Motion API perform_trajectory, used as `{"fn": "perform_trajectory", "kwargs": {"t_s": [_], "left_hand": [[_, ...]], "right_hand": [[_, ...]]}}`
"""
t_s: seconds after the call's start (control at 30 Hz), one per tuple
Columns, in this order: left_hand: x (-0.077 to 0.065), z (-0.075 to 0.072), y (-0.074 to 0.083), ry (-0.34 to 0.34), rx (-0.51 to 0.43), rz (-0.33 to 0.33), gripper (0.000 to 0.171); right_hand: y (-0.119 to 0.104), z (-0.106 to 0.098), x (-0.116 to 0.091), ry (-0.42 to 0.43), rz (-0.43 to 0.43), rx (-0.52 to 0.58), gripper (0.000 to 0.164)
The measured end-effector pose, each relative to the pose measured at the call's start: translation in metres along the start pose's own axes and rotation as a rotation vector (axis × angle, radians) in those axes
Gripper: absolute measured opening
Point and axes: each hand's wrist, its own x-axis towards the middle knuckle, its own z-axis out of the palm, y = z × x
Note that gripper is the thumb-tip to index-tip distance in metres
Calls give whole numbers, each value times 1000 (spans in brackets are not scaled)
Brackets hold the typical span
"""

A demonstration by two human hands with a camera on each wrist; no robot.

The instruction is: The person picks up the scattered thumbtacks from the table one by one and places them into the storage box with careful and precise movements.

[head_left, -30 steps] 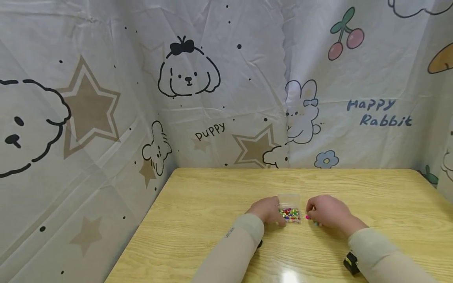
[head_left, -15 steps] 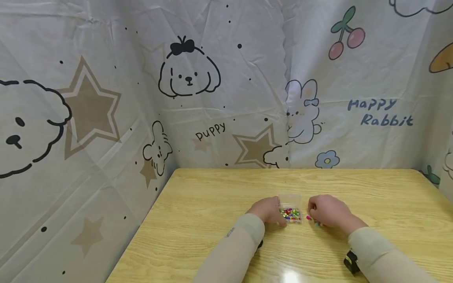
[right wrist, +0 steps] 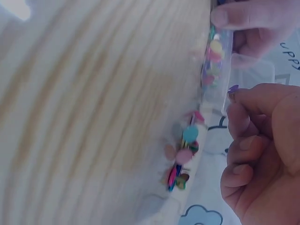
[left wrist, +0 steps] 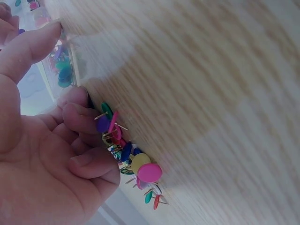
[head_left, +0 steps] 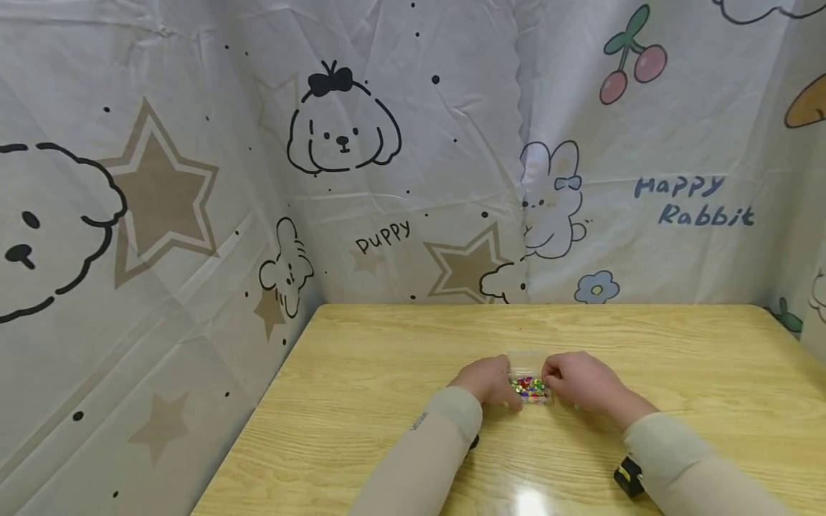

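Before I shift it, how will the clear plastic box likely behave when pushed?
The clear plastic box probably slides rather than rolls, given its straight sides. Its walls look thin and stiff, perhaps brittle. With the lid open, thumbtacks inside could spill if it tips.

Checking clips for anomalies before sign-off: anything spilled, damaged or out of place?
Loose thumbtacks lie on the table by the left hand, and more tacks beside the clear box; some pins jut out near bare fingers. Whether they spilled or were set out can't be told. No damage shows.
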Motion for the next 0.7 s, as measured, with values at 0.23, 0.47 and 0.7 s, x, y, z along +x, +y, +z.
{"fn": "perform_trajectory", "kwargs": {"t_s": [0.23,0.47,0.7], "left_hand": [[-1,0,1,-10,3,-5,59],[-2,-1,1,-6,20,-15,62],[0,-1,0,-3,24,-27,62]], "right_hand": [[-4,10,2,-8,-31,-49,12],[-3,4,-2,22,-12,-16,9],[15,-8,-13,28,130,59,12]]}}
